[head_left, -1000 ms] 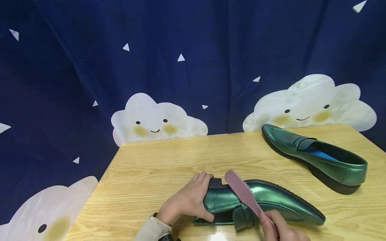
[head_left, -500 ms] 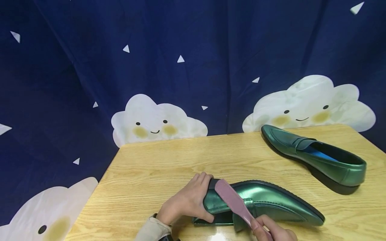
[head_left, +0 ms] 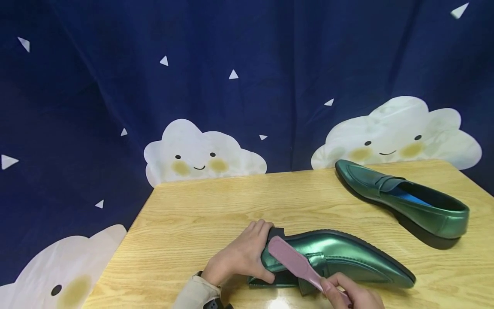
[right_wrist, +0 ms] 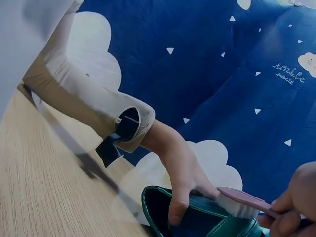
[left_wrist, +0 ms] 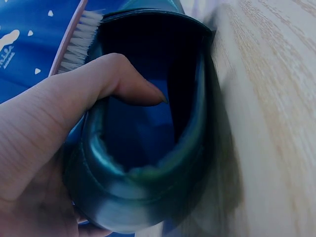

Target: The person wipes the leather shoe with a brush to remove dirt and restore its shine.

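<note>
A shiny green loafer (head_left: 347, 253) lies on its side at the near edge of the table, toe to the right. My left hand (head_left: 243, 255) grips its heel end, fingers over the sole side. In the left wrist view the thumb (left_wrist: 118, 74) hooks over the collar into the opening, above the blue insole (left_wrist: 143, 123). My right hand (head_left: 351, 292) holds a pink brush (head_left: 291, 257) by its handle. White bristles (left_wrist: 81, 42) face the upper side of the loafer, and the brush head lies across it close to the left hand.
Another green loafer (head_left: 401, 201) stands upright on its sole at the right of the wooden table (head_left: 200, 210). Behind the table hangs a dark blue curtain (head_left: 216, 98) with white clouds and small triangles.
The brush has moved left and slightly down along the loafer toward the heel, the right hand going with it. My left hand and both loafers stay in place.
</note>
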### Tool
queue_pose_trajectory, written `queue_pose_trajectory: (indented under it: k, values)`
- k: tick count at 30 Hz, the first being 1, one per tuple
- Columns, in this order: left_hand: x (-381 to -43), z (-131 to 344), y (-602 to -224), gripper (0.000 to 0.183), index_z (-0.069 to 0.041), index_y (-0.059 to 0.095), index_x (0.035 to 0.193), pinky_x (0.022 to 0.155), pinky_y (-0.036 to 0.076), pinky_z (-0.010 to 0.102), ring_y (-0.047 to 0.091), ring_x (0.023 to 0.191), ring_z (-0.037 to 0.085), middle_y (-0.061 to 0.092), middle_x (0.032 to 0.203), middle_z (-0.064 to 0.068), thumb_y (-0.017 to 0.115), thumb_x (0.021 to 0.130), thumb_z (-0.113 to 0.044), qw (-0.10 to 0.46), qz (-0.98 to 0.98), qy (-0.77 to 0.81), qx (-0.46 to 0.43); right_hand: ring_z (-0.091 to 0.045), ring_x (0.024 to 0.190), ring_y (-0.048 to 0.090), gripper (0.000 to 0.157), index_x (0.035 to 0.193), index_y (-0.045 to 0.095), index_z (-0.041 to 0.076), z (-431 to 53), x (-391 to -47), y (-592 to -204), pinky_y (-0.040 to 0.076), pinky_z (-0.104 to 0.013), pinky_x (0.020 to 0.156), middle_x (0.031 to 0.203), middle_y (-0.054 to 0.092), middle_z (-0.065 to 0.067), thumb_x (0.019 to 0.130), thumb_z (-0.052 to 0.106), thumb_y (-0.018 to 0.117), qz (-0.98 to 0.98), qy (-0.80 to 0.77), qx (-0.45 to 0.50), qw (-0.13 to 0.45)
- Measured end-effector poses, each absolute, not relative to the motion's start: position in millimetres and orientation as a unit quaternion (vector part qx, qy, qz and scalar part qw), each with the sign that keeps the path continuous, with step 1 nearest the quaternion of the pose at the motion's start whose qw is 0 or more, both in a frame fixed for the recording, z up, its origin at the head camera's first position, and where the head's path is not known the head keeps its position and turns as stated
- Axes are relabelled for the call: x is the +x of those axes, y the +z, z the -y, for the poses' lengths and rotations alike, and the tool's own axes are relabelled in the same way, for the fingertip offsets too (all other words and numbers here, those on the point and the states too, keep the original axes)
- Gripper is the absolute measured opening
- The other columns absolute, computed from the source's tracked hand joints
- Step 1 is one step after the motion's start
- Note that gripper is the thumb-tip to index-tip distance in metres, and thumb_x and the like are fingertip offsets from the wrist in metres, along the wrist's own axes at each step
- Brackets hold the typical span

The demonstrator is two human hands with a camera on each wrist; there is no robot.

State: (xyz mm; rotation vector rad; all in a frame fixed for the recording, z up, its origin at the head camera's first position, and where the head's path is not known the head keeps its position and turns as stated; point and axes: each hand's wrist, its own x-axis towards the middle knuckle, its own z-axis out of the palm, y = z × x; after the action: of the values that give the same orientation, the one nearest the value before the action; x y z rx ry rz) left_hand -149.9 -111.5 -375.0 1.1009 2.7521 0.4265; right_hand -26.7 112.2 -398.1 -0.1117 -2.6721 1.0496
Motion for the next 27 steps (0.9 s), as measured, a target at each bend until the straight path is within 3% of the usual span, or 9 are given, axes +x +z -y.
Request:
queue_pose_trajectory:
  k: [9, 16, 27]
  values:
    - [-152.5, 109.6, -374.3, 0.107, -0.002, 0.031, 0.143, 0.095, 0.04, 0.027, 0.04, 0.109, 0.015, 0.044, 0.127, 0.007, 0.084, 0.061, -0.047, 0.075, -0.921, 0.123, 0.361, -0.002, 0.044, 0.026, 0.017, 0.078, 0.063, 0.019, -122.7, -27.5, -382.4, 0.022, -0.021, 0.043, 0.053, 0.032, 0.01, 0.094, 0.024, 0.062, 0.931, 0.334, -0.068, 0.13]
    - [-152.1, 109.5, -373.5, 0.107, -0.002, 0.031, 0.143, 0.096, 0.04, 0.027, 0.04, 0.11, 0.016, 0.043, 0.128, 0.006, 0.083, 0.062, -0.048, 0.077, -0.923, 0.118, 0.359, 0.001, 0.043, 0.026, 0.016, 0.075, 0.065, 0.02, -120.7, -27.0, -379.7, 0.02, -0.019, 0.041, 0.052, 0.032, 0.013, 0.09, 0.022, 0.067, 0.918, 0.318, -0.067, 0.225]
    - [-151.7, 107.9, -372.4, 0.107, -0.002, 0.03, 0.144, 0.097, 0.04, 0.027, 0.04, 0.111, 0.016, 0.042, 0.129, 0.007, 0.083, 0.062, -0.048, 0.079, -0.924, 0.117, 0.356, 0.006, 0.041, 0.023, 0.018, 0.071, 0.065, 0.02, -122.0, -26.3, -380.0, 0.018, -0.015, 0.039, 0.051, 0.028, 0.018, 0.087, 0.016, 0.07, 0.899, 0.327, -0.052, 0.285]
